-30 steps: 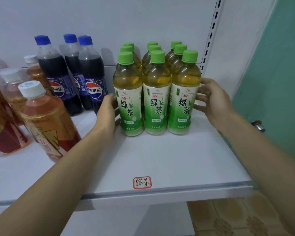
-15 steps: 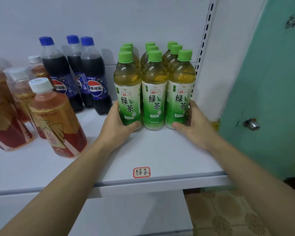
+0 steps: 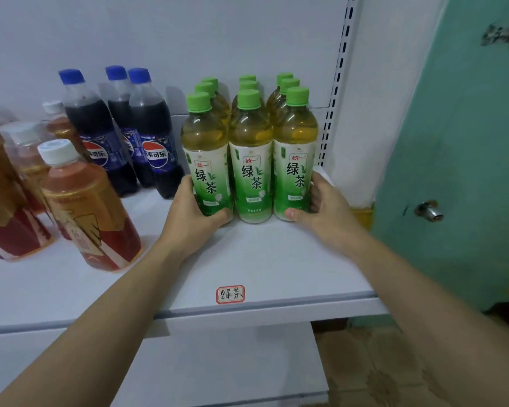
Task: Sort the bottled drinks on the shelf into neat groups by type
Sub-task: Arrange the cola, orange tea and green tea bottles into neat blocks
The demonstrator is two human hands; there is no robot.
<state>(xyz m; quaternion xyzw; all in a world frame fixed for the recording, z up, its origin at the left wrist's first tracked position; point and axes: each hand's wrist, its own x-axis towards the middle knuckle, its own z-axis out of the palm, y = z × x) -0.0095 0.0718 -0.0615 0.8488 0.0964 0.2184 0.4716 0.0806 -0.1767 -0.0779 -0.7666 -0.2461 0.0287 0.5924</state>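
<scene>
clear plastic green-tea bottles (image 3: 249, 160) with green caps and green-white labels, upright, three packed rows | between both hands on white metal shelf (image 3: 276, 259) | left hand (image 3: 193, 212) grasps front-left bottle | right hand (image 3: 325, 205) grasps front-right bottle

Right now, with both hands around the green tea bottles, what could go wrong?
1. The left hand and right hand grip only the front outer green tea bottles; a hard push could topple the tall rows behind.
2. The cola bottles stand close on the left; sliding sideways might knock them.
</scene>
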